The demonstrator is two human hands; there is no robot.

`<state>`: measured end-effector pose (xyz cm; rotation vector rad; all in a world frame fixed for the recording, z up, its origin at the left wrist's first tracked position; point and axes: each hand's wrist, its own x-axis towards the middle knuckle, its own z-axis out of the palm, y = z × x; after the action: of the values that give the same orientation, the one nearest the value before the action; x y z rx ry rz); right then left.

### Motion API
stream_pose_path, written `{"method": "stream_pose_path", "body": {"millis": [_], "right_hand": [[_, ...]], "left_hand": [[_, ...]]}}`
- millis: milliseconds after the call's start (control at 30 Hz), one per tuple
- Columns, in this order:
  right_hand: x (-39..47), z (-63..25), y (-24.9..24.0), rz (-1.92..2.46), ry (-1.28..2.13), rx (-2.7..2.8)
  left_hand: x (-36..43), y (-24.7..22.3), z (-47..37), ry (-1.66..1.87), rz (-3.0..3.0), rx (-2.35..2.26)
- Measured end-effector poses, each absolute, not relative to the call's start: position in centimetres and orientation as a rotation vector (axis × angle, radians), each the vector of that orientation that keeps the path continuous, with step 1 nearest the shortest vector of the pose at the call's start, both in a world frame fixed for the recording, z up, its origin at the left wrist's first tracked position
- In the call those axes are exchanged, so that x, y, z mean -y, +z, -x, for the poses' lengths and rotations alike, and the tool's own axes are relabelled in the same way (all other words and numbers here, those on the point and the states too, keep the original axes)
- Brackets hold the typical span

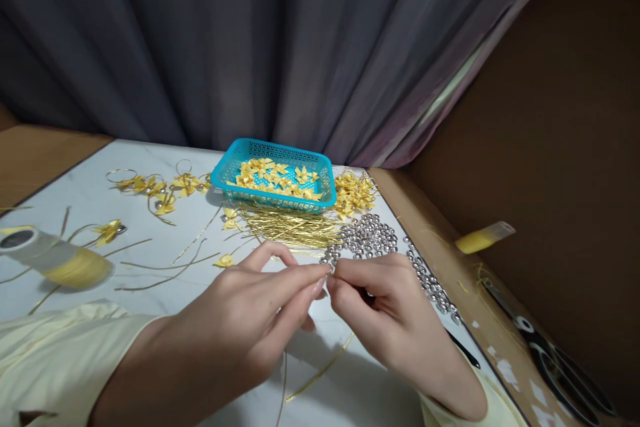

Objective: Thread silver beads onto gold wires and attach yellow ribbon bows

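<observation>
My left hand [260,310] and my right hand [395,320] meet at the fingertips above the white tabletop, thumbs and forefingers pinched together. What lies between the fingertips is too small and hidden to make out. Just beyond them lies a bundle of gold wires [290,228], with a heap of silver bells [370,237] to its right. A blue basket [273,202] behind the wires holds yellow ribbon flowers [265,173]. Below my hands, a loose gold strand [323,371] rests on the table.
Yellow flowers with wire loops [185,183] lie at the back left, near more loose strands. A clear container with yellow contents [75,267] is at the left. Black-handled scissors [555,363] and a yellow tube [485,237] are at the right.
</observation>
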<state>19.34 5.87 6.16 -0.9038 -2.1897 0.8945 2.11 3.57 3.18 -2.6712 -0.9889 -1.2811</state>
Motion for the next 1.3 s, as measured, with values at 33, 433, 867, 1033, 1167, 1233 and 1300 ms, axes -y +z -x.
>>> {"method": "stream_pose_path", "body": {"millis": [33, 433, 867, 1033, 1167, 1233, 1300], "right_hand": [[-5.9, -19.3, 6.1, 0.906, 0.887, 2.192], [-6.0, -19.4, 6.1, 0.927, 0.850, 2.208], [-6.0, -19.6, 6.6, 0.936, 0.777, 2.246], [-5.9, -19.8, 6.9, 0.920, 0.792, 2.232], [-5.9, -19.7, 6.9, 0.939, 0.832, 2.234], [-5.9, -19.6, 6.8, 0.950, 0.845, 2.231], [-5.9, -19.6, 6.8, 0.956, 0.854, 2.225]], "left_hand": [[-3.6, 3.2, -2.1, -1.283, 2.666, 1.000], [-3.3, 3.0, -1.8, -1.181, 2.684, 1.004], [-3.2, 3.9, -1.6, -0.830, 2.406, 0.780], [-3.4, 3.4, -1.5, -0.862, 2.405, 0.797], [-3.4, 3.1, -1.6, -0.887, 2.418, 0.845], [-3.3, 3.2, -1.6, -0.881, 2.418, 0.829], [-3.3, 3.3, -1.6, -0.855, 2.423, 0.805]]}}
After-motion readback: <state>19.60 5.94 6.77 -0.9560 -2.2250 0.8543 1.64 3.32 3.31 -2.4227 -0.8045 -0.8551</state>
